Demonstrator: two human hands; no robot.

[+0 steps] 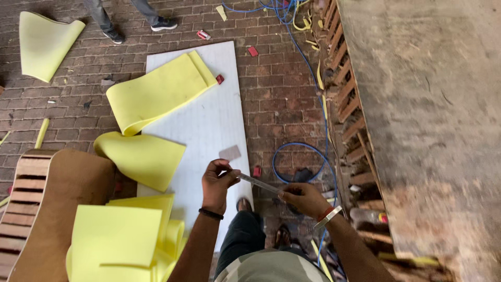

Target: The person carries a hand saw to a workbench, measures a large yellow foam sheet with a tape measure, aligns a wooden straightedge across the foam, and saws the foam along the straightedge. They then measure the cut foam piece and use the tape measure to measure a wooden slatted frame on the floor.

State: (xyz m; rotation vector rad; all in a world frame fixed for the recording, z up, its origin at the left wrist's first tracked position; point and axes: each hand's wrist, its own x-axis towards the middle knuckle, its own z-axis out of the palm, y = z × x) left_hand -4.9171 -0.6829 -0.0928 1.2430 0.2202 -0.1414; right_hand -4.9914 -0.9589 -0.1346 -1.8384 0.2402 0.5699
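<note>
My left hand (216,183) and my right hand (302,198) hold a thin metal strip, like a ruler or blade (258,184), between them, one hand at each end. The strip is level, above a white board (209,120) lying on the brick floor. My left wrist wears a black band, my right wrist a metal bangle and a red thread. Yellow foam sheets (156,91) curl on the board, and more yellow foam (122,240) is stacked at my lower left on a curved wooden frame (57,203).
Another person's legs and shoes (135,23) stand at the top. A blue cable (300,151) loops on the bricks by a wooden slatted frame (347,99). A rough concrete surface (433,115) fills the right. A foam piece (44,42) lies top left.
</note>
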